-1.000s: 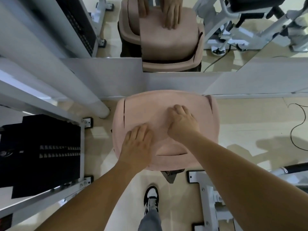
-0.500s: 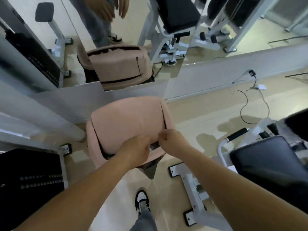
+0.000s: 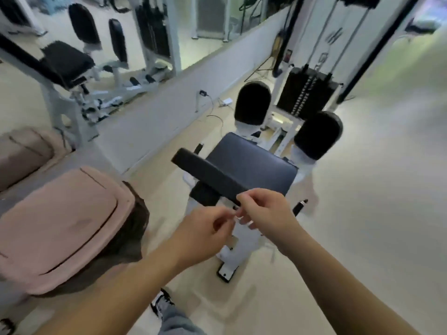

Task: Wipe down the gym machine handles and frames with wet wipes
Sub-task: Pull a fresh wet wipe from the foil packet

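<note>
My left hand (image 3: pixel 205 228) and my right hand (image 3: pixel 266 213) meet fingertip to fingertip in mid-air, fingers curled as in a pinch. Blur hides whether anything small and white lies between them. Just beyond them stands a white-framed gym machine (image 3: pixel 239 247) with a black seat pad (image 3: pixel 254 163), a black bar pad (image 3: pixel 208 175) and two oval black pads (image 3: pixel 252 102) (image 3: pixel 318 134). A black-tipped handle (image 3: pixel 300 206) sticks out at the machine's right side. No wet wipe is plainly visible.
A pink lidded bin (image 3: pixel 60 223) stands at the lower left, lid down. A mirror wall (image 3: pixel 157 112) runs along the left with a cable and charger (image 3: pixel 212 112) at its foot. A weight stack (image 3: pixel 306 93) rises behind the machine. My shoe (image 3: pixel 162 301) is below.
Both hands have left the bin lid and come together in the air. My view has swung right from the bin to the gym machine.
</note>
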`<move>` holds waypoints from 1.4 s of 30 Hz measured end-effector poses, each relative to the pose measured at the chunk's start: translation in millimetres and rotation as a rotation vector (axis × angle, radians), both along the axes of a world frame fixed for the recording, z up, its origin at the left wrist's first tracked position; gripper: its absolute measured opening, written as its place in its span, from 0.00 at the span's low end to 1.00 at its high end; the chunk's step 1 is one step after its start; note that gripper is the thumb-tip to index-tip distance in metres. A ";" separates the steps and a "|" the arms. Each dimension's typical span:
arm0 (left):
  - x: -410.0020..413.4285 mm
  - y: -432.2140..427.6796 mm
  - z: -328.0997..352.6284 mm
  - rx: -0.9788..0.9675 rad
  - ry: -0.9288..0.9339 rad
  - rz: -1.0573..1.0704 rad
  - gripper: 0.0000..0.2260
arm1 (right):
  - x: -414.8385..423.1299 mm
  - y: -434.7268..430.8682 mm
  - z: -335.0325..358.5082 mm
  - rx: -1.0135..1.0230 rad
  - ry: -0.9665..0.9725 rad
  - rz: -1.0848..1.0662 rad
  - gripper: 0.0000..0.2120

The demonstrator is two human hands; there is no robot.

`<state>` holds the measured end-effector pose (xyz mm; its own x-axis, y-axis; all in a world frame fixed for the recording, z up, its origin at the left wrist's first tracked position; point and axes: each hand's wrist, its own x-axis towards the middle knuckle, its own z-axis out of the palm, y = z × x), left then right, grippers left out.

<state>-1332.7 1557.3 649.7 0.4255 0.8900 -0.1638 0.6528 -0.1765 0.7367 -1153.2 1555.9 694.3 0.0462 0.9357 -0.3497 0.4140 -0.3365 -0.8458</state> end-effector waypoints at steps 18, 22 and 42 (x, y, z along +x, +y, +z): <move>515.9 -162.3 -23.2 -0.193 0.031 -0.822 0.07 | 435.9 -303.1 -48.4 -0.123 0.241 -1.183 0.08; 605.0 -164.5 -40.1 -0.193 0.065 -0.962 0.07 | 503.8 -323.4 -65.6 -0.122 0.266 -1.316 0.09; 919.3 -560.8 -27.9 -0.207 0.124 -1.666 0.08 | 688.0 -717.4 -53.1 0.002 0.255 -2.089 0.09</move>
<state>-413.4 996.5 621.8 0.7917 -0.5239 -0.3142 -0.0807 -0.5995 0.7963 -465.3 838.5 641.2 0.7402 -0.4314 -0.5158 -0.5854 -0.0360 -0.8099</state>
